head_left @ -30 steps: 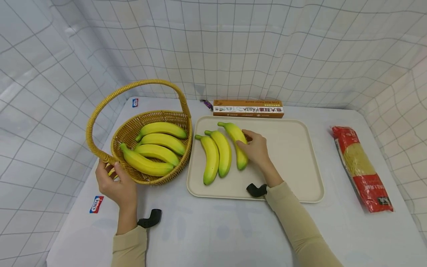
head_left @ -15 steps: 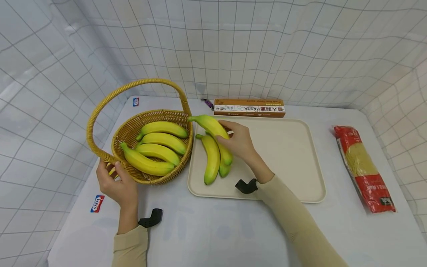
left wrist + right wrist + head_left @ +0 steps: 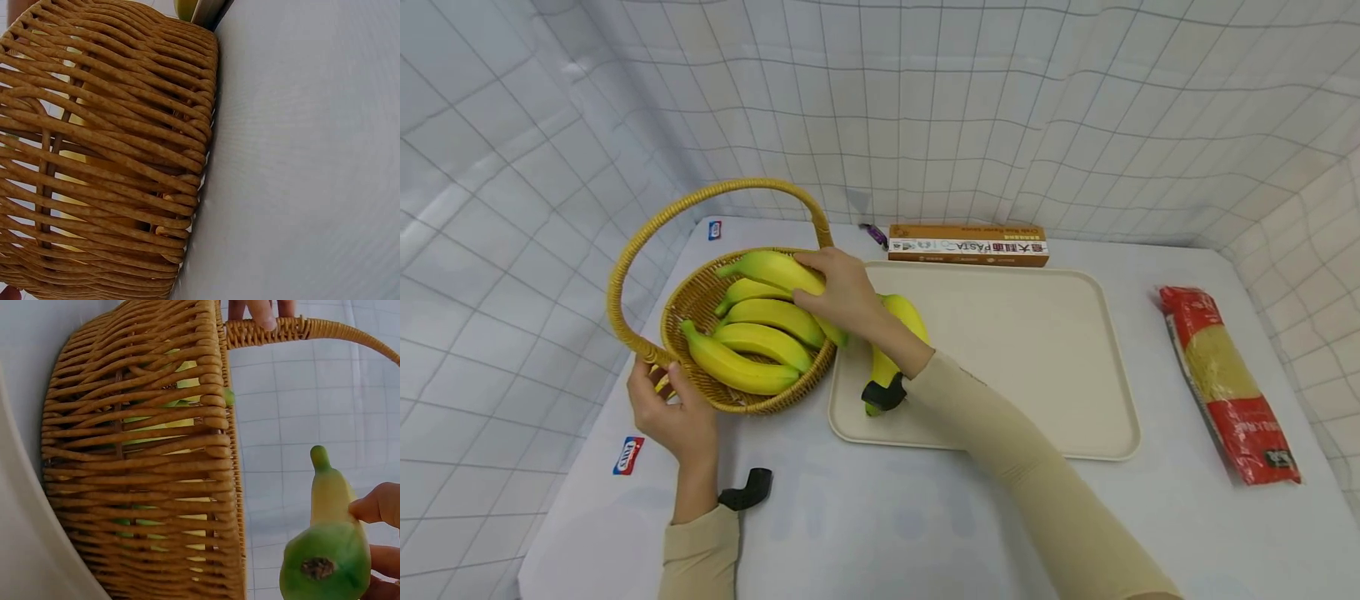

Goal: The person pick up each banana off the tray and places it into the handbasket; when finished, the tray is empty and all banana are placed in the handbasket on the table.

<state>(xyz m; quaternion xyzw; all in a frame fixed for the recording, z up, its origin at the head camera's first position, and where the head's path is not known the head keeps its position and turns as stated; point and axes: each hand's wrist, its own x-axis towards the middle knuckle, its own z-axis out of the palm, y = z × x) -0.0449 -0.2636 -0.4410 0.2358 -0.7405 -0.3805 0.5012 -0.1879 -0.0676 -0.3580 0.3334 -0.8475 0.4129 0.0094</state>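
Observation:
My left hand [image 3: 676,412] grips the foot of the handle [image 3: 615,292] of a yellow wicker basket [image 3: 767,406]. My right hand [image 3: 847,292] holds a banana [image 3: 769,268] over the basket's right part, thumb on the near side. In the right wrist view this banana [image 3: 328,506] is seen end-on, beside the basket's rim. Several bananas [image 3: 741,371] lie side by side in the basket. On the beige tray [image 3: 1015,358], yellow banana [image 3: 906,315] shows from under my right forearm, which hides much there. Woven wall [image 3: 112,144] fills much of the left wrist view.
A pasta box [image 3: 967,246] lies behind the tray, with a small purple-wrapped item [image 3: 874,235] at its left end. To the tray's right is a red packet of noodles [image 3: 1228,383]. White gridded sheets rise at the back and sides.
My right hand has lifted a banana off the tray and carried it left, over the basket. The left hand keeps its grip on the handle. The view has shifted slightly.

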